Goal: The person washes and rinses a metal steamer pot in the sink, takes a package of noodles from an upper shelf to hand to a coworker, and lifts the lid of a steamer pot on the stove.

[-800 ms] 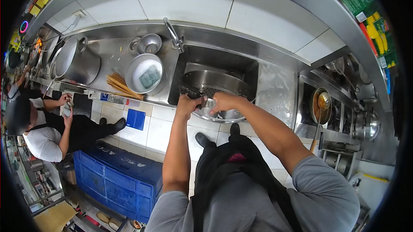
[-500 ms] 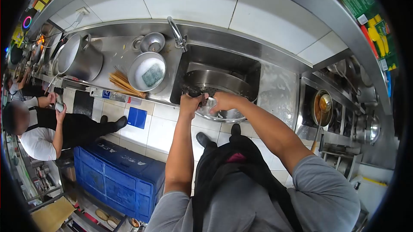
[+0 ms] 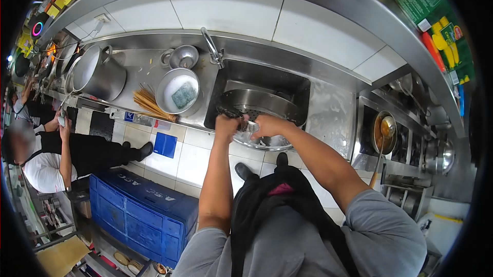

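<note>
Both hands are together over the front of the sink [image 3: 215, 84]. My left hand [image 3: 226, 127] is closed around a dark, rough-looking object [image 3: 226, 112], whose kind I cannot make out. Beside it, my right hand [image 3: 269, 126] has its fingers curled on a small shiny, pale object [image 3: 250, 128] between the hands. Blur and the fingers hide its shape. Under and behind them a large perforated metal colander [image 3: 262, 97] sits tilted in the basin, its near rim close to my wrists.
Left of the sink stand a bowl [image 3: 163, 92] with suds and a green scouring pad [image 3: 184, 95], bamboo sticks [image 3: 149, 105], and a tall pot [image 3: 115, 79]. The faucet [image 3: 210, 45] rises behind. A blue crate [image 3: 138, 210] and a co-worker [image 3: 46, 169] are at left; a pan [image 3: 380, 130] sits right.
My hands stay together at the colander's front with only slight movement. The view has shifted a little. The co-worker's hands at left have moved closer together.
</note>
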Demonstrator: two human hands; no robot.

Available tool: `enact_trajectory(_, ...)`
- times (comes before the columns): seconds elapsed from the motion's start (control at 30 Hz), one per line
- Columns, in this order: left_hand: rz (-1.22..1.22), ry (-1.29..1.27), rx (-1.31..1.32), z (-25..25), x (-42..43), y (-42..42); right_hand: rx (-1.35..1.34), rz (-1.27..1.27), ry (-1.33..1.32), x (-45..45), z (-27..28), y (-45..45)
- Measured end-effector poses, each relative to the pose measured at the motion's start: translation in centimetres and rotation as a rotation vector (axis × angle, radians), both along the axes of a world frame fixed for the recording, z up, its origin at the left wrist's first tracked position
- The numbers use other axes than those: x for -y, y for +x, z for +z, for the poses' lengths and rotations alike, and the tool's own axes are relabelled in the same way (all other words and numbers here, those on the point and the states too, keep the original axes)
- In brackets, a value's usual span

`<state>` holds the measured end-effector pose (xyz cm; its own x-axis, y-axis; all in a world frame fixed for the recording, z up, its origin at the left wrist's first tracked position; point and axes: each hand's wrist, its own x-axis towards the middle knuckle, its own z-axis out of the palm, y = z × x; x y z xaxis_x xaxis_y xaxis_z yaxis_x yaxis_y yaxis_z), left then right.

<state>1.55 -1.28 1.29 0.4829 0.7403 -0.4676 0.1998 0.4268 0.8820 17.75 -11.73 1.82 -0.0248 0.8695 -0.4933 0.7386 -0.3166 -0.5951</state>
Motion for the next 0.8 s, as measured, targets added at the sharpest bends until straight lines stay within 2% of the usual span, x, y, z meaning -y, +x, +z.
enact_trajectory(0.1, -0.05, 0.029, -0.092, -0.6, 0.4, -0.2, -0.059, -0.023, 0.016, 0.2, -0.9, 0.1)
enact_trajectory(0.23, 0.043, 0.057, 0.095, -2.1, -0.4, -0.5, 0.01, -0.014, -0.006, 0.2, -0.4, 0.3)
enact_trajectory(0.3, -0.017, 0.266, -0.071, -2.5, 0.7, 0.0, -0.04, -0.002, 0.039, 0.2, -0.4, 0.2)
enact_trajectory(0.33, 0.014, 0.08, -0.006, -0.1, 1.5, 0.1, -0.047, 0.001, 0.037, 0.2, -0.8, 0.2)
enact_trajectory(0.43, 0.06, 0.076, -0.03, -0.8, 0.8, -0.4, -0.078, 0.01, 0.044, 0.3, -1.3, 0.4)
enact_trajectory(0.5, 0.118, 0.034, 0.01, -4.8, -0.1, -1.9, 0.024, -0.005, 0.009, 0.2, -1.0, 0.3)
enact_trajectory(0.57, 0.161, 0.357, -0.224, -7.8, 0.3, -4.2, 0.003, -0.019, 0.01, 0.6, -1.0, 0.6)
enact_trajectory(0.63, 0.148, 0.37, -0.316, -7.6, 1.6, -8.3, -0.022, -0.022, 0.01, 0.7, -1.2, 1.2)
enact_trajectory(0.67, 0.124, 0.377, -0.413, -7.1, 1.5, -9.8, -0.045, -0.03, 0.023, 0.7, -1.5, 1.4)
enact_trajectory(0.7, 0.205, 0.318, -0.384, -6.0, 1.1, -11.0, -0.072, -0.036, 0.03, 0.8, -1.9, 1.4)
enact_trajectory(0.73, 0.249, 0.384, -0.443, -4.7, -0.2, -12.2, -0.078, -0.023, 0.025, 0.7, -2.0, 1.5)
enact_trajectory(0.77, 0.298, 0.504, -0.38, -4.4, -2.2, -13.1, -0.131, -0.002, -0.025, 0.4, -1.9, 1.7)
enact_trajectory(0.8, 0.333, 0.615, -0.375, -1.8, -3.9, -13.5, -0.181, 0.02, -0.075, 0.1, -1.9, 1.8)
